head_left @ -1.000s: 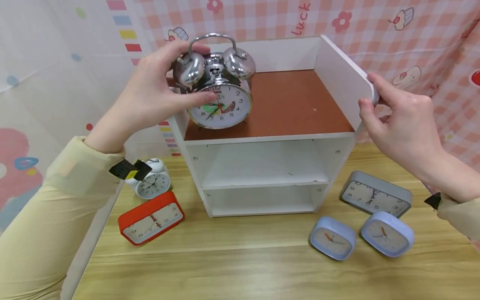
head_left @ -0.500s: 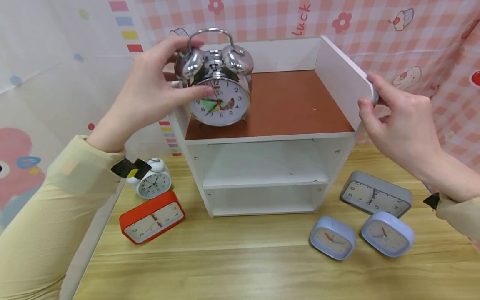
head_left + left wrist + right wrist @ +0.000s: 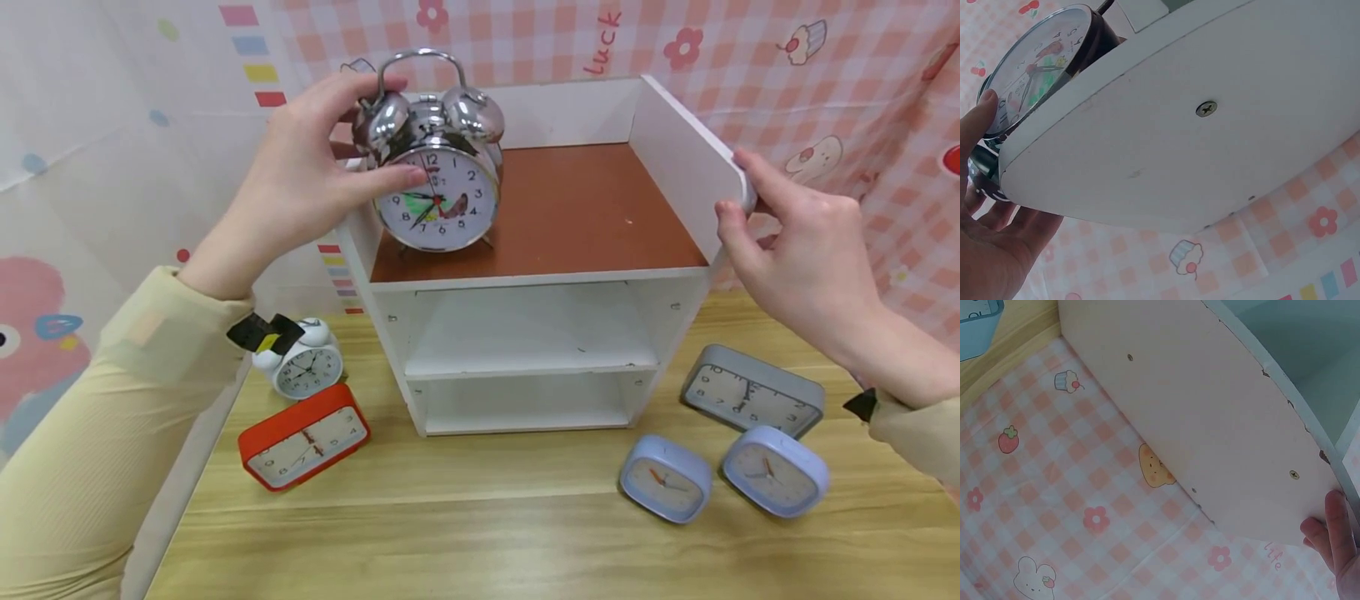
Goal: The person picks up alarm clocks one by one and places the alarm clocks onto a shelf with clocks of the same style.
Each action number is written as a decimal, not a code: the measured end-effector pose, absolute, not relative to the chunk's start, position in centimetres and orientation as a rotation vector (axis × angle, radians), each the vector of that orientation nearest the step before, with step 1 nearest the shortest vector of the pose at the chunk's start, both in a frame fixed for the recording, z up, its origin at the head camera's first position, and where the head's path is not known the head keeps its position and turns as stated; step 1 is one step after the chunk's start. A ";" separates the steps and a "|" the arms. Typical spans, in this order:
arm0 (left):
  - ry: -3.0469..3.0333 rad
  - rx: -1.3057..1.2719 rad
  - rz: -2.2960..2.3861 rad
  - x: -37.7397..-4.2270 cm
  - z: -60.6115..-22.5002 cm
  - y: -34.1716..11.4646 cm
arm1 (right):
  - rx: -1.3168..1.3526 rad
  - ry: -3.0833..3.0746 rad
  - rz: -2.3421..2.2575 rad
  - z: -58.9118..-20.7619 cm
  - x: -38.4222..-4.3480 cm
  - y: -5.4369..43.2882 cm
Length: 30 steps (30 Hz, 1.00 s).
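Observation:
My left hand (image 3: 292, 179) holds a silver twin-bell alarm clock (image 3: 450, 208) by its left side. The thumb lies across the clock's white dial, and the other fingers go behind the bells. This clock is at the left end of the brown top board (image 3: 577, 208) of a small white shelf (image 3: 525, 329); whether its feet touch the board I cannot tell. In the left wrist view the clock (image 3: 1038, 65) shows past the shelf's side panel (image 3: 1147, 137). My right hand (image 3: 813, 242) pinches the front edge of the right side panel (image 3: 682, 158).
On the wooden table (image 3: 480, 525), a white twin-bell clock (image 3: 307, 367) and a red clock (image 3: 303, 433) stand left of the shelf. To its right are a grey clock (image 3: 753, 392) and two light-blue clocks, one nearer the shelf (image 3: 666, 479), one farther right (image 3: 776, 471).
The silver clock has shifted slightly left and up in the head view, its dial now facing more towards me. My right hand keeps its grip on the side panel.

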<state>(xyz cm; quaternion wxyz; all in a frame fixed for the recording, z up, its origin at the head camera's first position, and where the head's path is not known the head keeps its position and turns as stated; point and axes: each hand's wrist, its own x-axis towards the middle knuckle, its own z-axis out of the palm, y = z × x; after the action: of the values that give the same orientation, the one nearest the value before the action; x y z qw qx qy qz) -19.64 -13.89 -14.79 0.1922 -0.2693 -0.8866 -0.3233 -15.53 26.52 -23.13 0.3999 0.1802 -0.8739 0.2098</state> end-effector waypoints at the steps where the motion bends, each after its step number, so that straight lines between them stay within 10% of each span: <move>1: -2.495 -0.752 -0.911 -19.7 -14.8 -13.9 | 0.458 -2.212 0.531 -23.2 -15.5 26.5; 30: -2.570 -0.690 -0.954 -21.3 -14.7 -13.8 | 0.473 -2.171 0.577 -23.4 -15.7 26.6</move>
<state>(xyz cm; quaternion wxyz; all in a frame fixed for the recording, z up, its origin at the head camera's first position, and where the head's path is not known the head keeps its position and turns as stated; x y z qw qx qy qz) -21.28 -13.75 -14.66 0.1568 -0.2412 -0.8978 -0.3334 -15.66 26.58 -23.37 0.4105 0.1878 -0.8623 0.2294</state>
